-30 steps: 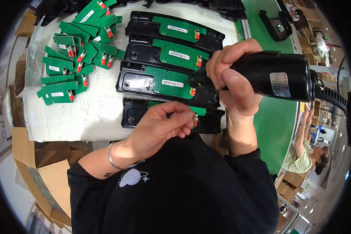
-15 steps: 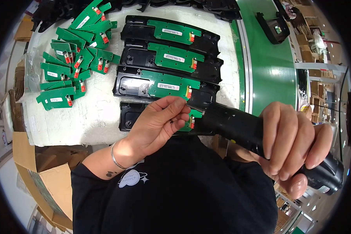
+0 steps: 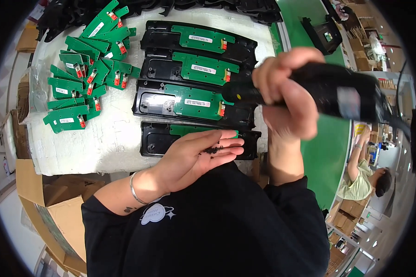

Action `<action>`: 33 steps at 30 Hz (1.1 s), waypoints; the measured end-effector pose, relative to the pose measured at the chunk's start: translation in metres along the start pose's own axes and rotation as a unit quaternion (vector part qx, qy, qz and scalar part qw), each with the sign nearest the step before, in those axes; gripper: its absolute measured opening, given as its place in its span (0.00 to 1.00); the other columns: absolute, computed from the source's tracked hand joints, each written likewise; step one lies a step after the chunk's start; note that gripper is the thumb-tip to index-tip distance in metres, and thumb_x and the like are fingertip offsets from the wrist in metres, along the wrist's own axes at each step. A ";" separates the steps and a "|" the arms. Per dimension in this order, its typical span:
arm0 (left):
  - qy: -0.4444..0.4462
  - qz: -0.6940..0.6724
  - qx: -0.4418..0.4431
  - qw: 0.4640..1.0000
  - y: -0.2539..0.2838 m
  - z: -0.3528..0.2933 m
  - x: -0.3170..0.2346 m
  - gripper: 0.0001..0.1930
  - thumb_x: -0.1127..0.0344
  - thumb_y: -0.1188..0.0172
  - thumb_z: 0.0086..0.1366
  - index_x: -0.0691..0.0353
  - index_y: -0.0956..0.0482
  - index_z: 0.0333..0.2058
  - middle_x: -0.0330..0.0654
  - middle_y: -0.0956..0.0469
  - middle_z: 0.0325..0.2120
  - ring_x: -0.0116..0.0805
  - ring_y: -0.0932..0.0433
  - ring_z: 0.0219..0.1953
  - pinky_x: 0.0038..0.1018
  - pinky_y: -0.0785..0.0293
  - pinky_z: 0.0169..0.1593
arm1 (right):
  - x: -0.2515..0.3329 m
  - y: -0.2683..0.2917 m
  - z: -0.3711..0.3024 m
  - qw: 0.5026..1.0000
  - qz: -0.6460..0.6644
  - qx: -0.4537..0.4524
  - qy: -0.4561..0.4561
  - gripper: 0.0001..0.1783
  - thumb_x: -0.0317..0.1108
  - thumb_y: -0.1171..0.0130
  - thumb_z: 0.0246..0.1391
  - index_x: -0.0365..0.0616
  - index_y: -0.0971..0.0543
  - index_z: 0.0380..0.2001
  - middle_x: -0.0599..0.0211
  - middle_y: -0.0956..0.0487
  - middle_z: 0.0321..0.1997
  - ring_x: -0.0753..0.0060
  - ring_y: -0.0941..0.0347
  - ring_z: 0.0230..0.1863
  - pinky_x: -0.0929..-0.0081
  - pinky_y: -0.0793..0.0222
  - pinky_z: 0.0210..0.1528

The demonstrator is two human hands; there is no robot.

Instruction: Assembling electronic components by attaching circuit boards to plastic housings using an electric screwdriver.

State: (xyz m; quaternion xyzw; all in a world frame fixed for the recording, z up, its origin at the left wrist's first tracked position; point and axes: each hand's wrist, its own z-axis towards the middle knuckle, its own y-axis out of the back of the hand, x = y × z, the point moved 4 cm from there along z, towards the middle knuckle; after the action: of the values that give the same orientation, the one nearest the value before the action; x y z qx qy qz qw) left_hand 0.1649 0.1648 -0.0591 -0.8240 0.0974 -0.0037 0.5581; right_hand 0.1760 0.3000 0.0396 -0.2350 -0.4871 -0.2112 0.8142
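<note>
My left hand is turned palm up with its fingers stretched out, and a small heap of tiny black screws lies on it. It hovers over the nearest black plastic panel, hiding part of that panel's green circuit board. My right hand, blurred, is wrapped round a black electric screwdriver. The screwdriver's front end points left, over the right end of the green circuit board in the second-nearest panel; whether its bit touches is unclear.
Two more panels with boards, including the farthest panel, lie beyond. Loose green circuit boards are piled at left on the white work surface. Black parts line the far edge. An open carton stands lower left; a person is at right.
My left hand has opened from a pinch near the screwdriver's tip, showing the screws. My right hand has swung the screwdriver up and left, away from it, over the second-nearest panel.
</note>
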 end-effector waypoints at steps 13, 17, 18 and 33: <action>-0.082 0.221 -0.072 0.969 0.001 -0.018 -0.007 0.09 0.64 0.56 0.65 0.64 0.34 0.31 0.45 0.27 0.23 0.30 0.28 0.22 0.20 0.33 0.25 | -0.029 0.003 0.003 0.998 -0.002 0.003 -0.069 0.09 0.25 0.42 0.37 0.42 0.32 0.24 0.78 0.34 0.19 0.87 0.38 0.21 0.86 0.43 0.21; -0.125 0.166 -0.063 0.976 0.018 -0.018 -0.017 0.07 0.68 0.52 0.64 0.64 0.31 0.36 0.39 0.30 0.26 0.23 0.33 0.26 0.13 0.34 0.28 | -0.025 -0.012 0.010 0.998 0.032 0.047 -0.040 0.10 0.24 0.43 0.32 0.40 0.32 0.22 0.80 0.38 0.16 0.88 0.43 0.19 0.84 0.46 0.20; -0.125 0.143 -0.065 0.980 0.025 -0.014 -0.019 0.07 0.69 0.51 0.63 0.65 0.31 0.38 0.39 0.29 0.28 0.24 0.31 0.28 0.13 0.32 0.30 | -0.029 -0.011 0.010 0.999 0.016 0.046 -0.021 0.10 0.23 0.44 0.31 0.40 0.32 0.22 0.79 0.38 0.16 0.88 0.44 0.19 0.83 0.46 0.19; -0.141 -0.015 -0.037 0.989 0.069 0.015 -0.046 0.17 0.71 0.51 0.61 0.73 0.37 0.47 0.47 0.32 0.48 0.36 0.32 0.50 0.28 0.28 0.50 | 0.079 0.006 -0.020 0.990 0.038 0.076 0.109 0.11 0.32 0.46 0.33 0.40 0.30 0.25 0.68 0.28 0.23 0.73 0.30 0.24 0.79 0.36 0.26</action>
State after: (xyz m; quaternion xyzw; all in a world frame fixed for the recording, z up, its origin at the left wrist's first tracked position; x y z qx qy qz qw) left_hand 0.1106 0.1614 -0.1239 -0.8376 0.0058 0.1077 0.5355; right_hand 0.2279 0.2845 0.1010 -0.1665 -0.4012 -0.1672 0.8851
